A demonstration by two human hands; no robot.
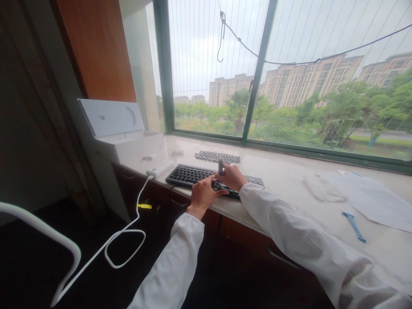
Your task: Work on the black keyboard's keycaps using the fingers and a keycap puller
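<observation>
A black keyboard (189, 173) lies on the windowsill counter, with square key positions showing on its left part. My right hand (232, 177) is closed around a short dark upright handle (220, 166) over the keyboard's middle. The lower end of this tool is hidden by my fingers, so its kind is unclear. Close beside it, my left hand (203, 193) rests at the keyboard's front edge, thumb and fingers spread around the spot below the tool. Behind the keyboard, loose grey keycaps (218, 157) are laid out in rows.
An open white box (128, 146) stands at the left end of the counter. Nearby lies a white power strip (159, 168), its cable (138, 214) hanging over the edge. Papers (376, 197), a crumpled clear bag (322, 189) and a blue tool (354, 226) lie right.
</observation>
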